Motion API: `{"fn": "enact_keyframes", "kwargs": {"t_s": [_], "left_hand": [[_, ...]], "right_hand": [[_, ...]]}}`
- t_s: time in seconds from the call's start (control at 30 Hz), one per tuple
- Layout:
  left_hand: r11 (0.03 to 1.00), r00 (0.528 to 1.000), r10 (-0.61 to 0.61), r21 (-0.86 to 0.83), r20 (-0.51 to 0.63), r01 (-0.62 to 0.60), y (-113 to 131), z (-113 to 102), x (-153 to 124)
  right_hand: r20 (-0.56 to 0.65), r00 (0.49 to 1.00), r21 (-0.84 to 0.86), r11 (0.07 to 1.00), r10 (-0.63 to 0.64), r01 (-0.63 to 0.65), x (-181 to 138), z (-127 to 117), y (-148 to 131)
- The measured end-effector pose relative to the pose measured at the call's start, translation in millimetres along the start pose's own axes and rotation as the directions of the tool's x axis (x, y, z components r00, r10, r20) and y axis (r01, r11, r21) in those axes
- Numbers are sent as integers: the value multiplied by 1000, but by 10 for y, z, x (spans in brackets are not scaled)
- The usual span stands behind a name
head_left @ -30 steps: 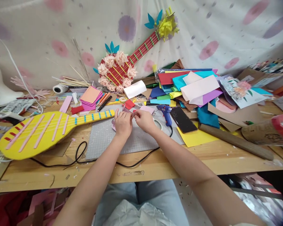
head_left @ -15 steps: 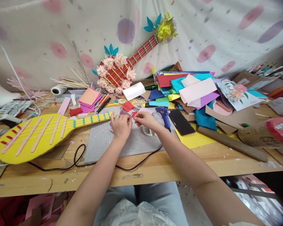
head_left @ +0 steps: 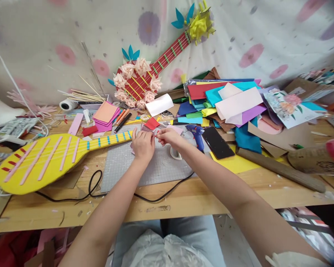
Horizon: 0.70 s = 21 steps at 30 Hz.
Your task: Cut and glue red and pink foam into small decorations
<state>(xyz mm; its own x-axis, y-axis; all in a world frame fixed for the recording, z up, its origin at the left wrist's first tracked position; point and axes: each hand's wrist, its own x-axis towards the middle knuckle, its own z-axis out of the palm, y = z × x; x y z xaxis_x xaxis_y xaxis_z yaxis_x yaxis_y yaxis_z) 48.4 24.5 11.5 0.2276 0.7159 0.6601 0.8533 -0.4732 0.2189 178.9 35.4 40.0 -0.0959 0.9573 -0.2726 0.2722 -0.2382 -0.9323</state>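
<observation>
My left hand (head_left: 143,145) and my right hand (head_left: 170,136) meet over the grey cutting mat (head_left: 153,174), fingertips pinched close together. Between them shows a tiny reddish bit, too small to name. Beside my left fingers ends the neck of a yellow cardboard lute (head_left: 41,159), with pink strips and thin strings across its body; whether the hand touches it I cannot tell. A red paper piece (head_left: 152,123) lies just beyond my fingertips. Under my right wrist sits a white tape roll (head_left: 176,154), and to its right a blue glue gun (head_left: 196,134).
A red lute with paper roses (head_left: 139,84) leans on the curtain. Coloured sheets (head_left: 228,100) pile up at the back right. A phone (head_left: 218,142), a wooden stick (head_left: 280,170), a black cable (head_left: 158,198), markers (head_left: 123,122) and pink sheets (head_left: 107,113) lie around the mat.
The view has shifted slightly. My right hand's fingers have closed in nearer to my left fingertips, and the red printed-looking bit between them shows less.
</observation>
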Motion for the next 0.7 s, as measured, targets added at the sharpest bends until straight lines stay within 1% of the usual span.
{"fn": "enact_keyframes", "kwargs": {"t_s": [0.03,0.07,0.1,0.13,0.17,0.2,0.23,0.27,0.3,0.33,0.37,0.4,0.43,0.47,0.5,0.53,0.57,0.6,0.63,0.67,0.7], "left_hand": [[1000,1000,-3,-4,3,3,-5,7,2],[1000,1000,-6,-6,4,6,-11,13,4],[1000,1000,-9,-8,5,9,-16,19,5],[1000,1000,-12,-10,5,12,-22,24,6],[1000,1000,-13,-12,5,13,-27,26,7],[1000,1000,-15,-16,5,15,-30,25,9],[1000,1000,-16,-19,4,16,-33,21,10],[1000,1000,-18,-22,1,18,-34,14,12],[1000,1000,-20,-24,-2,20,-35,5,14],[1000,1000,-20,-24,-5,19,-35,-5,16],[1000,1000,-16,-24,-8,16,-35,-16,18],[1000,1000,-10,-24,-9,9,-36,-27,18],[1000,1000,-3,-25,-8,2,-37,-36,18],[1000,1000,2,-25,-5,-3,-39,-44,17],[1000,1000,5,-25,-1,-5,-42,-49,14],[1000,1000,5,-27,8,-5,-44,-53,9],[1000,1000,2,-30,19,-2,-46,-55,4],[999,1000,-2,-36,31,3,-48,-55,-2],[999,999,-7,-42,39,8,-49,-54,-7],[999,999,-12,-46,43,14,-50,-53,-12],[999,999,-19,-48,42,21,-51,-52,-16]], "right_hand": [[-66,992,-155,983,-107,95,-17,15,14],[-118,966,-325,928,-231,182,-37,32,30],[-139,927,-479,843,-349,246,-57,50,44],[-137,886,-593,753,-444,286,-72,66,55],[-128,857,-655,692,-498,304,-80,78,61],[-125,855,-661,685,-503,306,-79,84,60],[-131,878,-612,734,-460,293,-67,84,54],[-134,916,-508,820,-379,265,-47,78,41],[-118,956,-358,909,-270,213,-20,66,24],[-72,986,-189,973,-148,132,9,52,6],[-3,999,-30,999,-38,37,36,37,-13],[68,997,92,994,45,-51,58,24,-30],[123,988,166,979,95,-115,70,18,-42],[148,982,191,971,119,-147,71,19,-49],[135,984,170,975,120,-142,60,28,-49],[86,993,102,990,84,-93,39,45,-44],[12,1000,-13,1000,3,-3,11,68,-35],[-65,991,-164,981,-116,104,-19,93,-24],[-121,961,-325,924,-250,200,-46,118,-12],[-147,918,-465,845,-369,265,-65,140,-1],[-152,880,-561,772,-450,298,-73,156,8]]}}
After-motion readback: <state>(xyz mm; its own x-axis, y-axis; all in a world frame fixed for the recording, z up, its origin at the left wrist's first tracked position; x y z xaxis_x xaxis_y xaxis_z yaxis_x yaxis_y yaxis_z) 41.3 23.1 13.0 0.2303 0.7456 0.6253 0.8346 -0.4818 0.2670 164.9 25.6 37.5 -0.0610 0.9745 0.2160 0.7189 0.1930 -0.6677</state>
